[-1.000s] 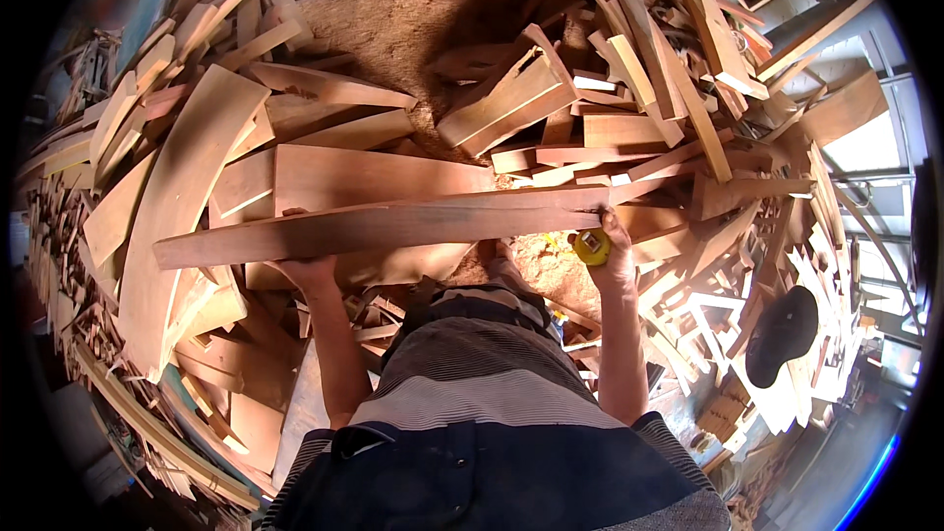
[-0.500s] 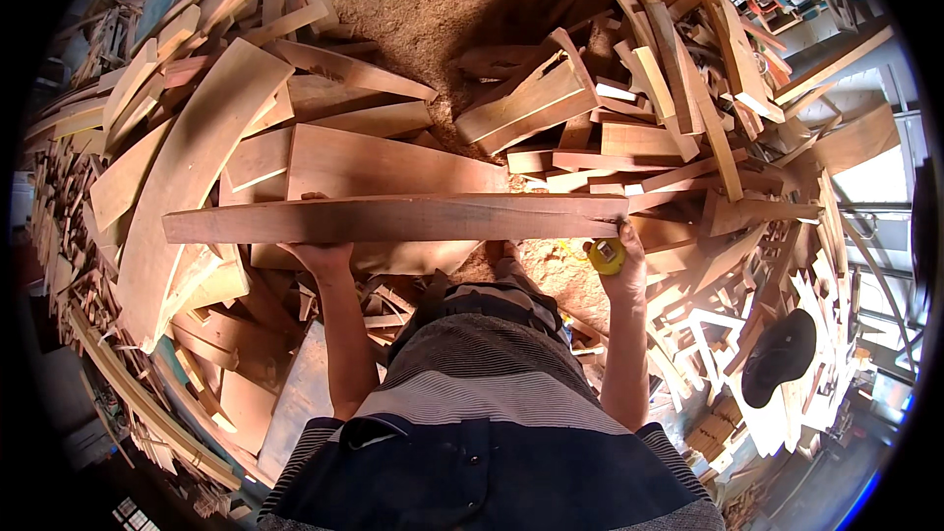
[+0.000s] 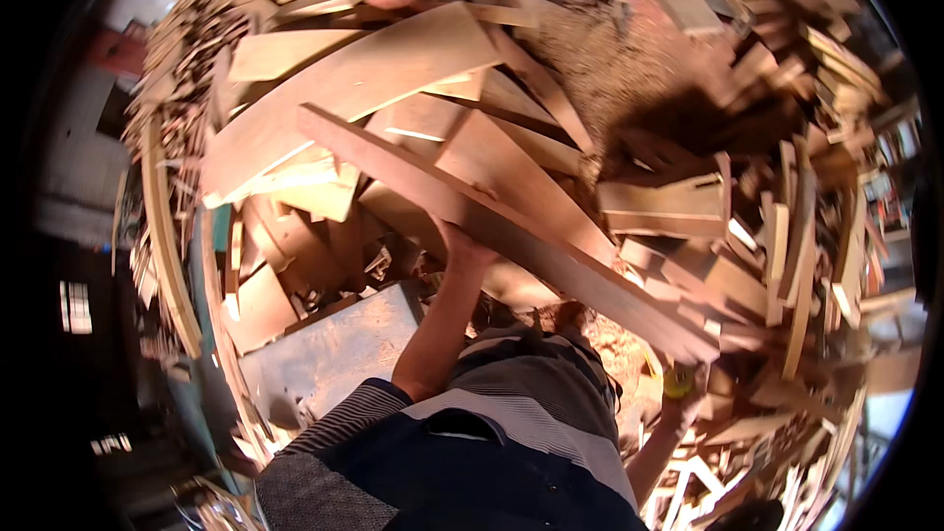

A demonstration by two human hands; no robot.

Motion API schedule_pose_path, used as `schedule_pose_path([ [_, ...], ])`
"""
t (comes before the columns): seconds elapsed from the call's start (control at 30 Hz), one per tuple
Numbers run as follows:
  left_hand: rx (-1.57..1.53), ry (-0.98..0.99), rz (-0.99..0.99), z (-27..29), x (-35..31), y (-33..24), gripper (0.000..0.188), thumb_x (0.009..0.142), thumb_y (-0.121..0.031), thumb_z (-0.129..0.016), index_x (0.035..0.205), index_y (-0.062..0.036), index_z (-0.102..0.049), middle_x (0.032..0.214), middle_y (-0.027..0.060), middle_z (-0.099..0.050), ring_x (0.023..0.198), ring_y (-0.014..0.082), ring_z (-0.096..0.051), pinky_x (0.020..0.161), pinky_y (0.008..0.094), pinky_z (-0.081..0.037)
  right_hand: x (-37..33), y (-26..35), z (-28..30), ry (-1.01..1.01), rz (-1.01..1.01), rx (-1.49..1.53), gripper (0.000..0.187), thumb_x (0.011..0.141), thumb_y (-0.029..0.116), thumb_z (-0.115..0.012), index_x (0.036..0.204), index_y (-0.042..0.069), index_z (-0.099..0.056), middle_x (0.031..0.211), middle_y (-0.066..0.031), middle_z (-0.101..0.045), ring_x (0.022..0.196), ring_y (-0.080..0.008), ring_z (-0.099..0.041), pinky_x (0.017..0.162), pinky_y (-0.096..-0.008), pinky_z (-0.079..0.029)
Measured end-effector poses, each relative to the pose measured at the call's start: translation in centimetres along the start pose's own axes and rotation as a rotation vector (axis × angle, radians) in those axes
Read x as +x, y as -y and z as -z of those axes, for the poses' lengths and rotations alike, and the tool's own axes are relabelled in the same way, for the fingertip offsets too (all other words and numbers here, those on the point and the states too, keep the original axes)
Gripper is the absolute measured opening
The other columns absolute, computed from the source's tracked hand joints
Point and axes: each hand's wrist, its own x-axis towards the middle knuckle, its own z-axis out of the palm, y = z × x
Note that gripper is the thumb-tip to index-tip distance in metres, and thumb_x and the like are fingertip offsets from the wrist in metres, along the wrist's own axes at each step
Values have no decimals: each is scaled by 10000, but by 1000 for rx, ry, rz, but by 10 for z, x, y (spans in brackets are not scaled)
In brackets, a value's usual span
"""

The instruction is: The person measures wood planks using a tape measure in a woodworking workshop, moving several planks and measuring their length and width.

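A long, narrow wooden board (image 3: 551, 254) slants across the view in front of me, its far end to the upper left. My left hand (image 3: 466, 248) is closed around the board from beneath, left of its middle. Its fingertips show over the far edge. At the board's lower right end is my right hand (image 3: 692, 405), blurred, gripping a yellow tape measure (image 3: 678, 381) against the palm. Its fingertips touch the end of the board.
Wood offcuts lie heaped all around, including a large curved plank (image 3: 364, 88) at the left and stacked pieces (image 3: 664, 206) at the right. A grey metal surface (image 3: 329, 354) is at lower left. Sawdust (image 3: 615, 69) covers the ground ahead.
My view has swung to the left. The board, level before, now slopes down to the right in the picture, and both hands still hold it. The tape measure stays in my right hand.
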Motion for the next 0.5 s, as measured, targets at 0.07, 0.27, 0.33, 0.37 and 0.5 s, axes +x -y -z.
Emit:
schedule_pose_path([
  [0.07, -82, -28, 13, 6, -1, -3, 522, 930, -633, -507, 1098, -160, -651, 978, 59, -698, 887, 279, -682, 793, 450, -564, -4, 2, 0, 20, -22, -35, 513, 940, 234, -640, 1417, 123, -485, 1279, -99, -600, 1110, -258, -632, 757, -408, -603],
  [0.27, -139, 181, 151, 16, -2, -10, 342, 919, -442, -571, 1064, -145, -659, 856, -25, -692, 771, 215, -679, 682, 370, -501, -15, 7, -10, -14, -91, -128, 346, 948, 117, -612, 1289, 111, -554, 1034, -60, -670, 836, -201, -675, 667, -392, -577],
  [0.33, -211, 269, 208, 19, 2, -11, 347, 923, -429, -570, 1065, -130, -675, 828, -34, -688, 755, 208, -678, 689, 371, -498, -12, 5, -10, 15, -59, -180, 391, 915, 142, -679, 1293, 116, -580, 1005, -51, -666, 894, -170, -647, 706, -365, -557],
  [0.37, -244, 313, 238, 21, 4, -12, 351, 925, -423, -569, 1066, -123, -683, 814, -39, -686, 748, 205, -677, 693, 371, -497, -9, 4, -8, -7, -60, -157, 460, 904, 126, -678, 1346, 131, -549, 1024, -59, -666, 896, -187, -660, 713, -392, -567],
  [0.5, -372, 419, 310, 29, 11, -10, 672, 952, -695, -437, 1098, -100, -714, 780, 6, -671, 692, 236, -638, 714, 363, -473, 1, 5, -13, 55, -38, -127, 572, 892, 125, -683, 1431, 151, -493, 1057, -66, -668, 934, -207, -670, 736, -415, -576],
])
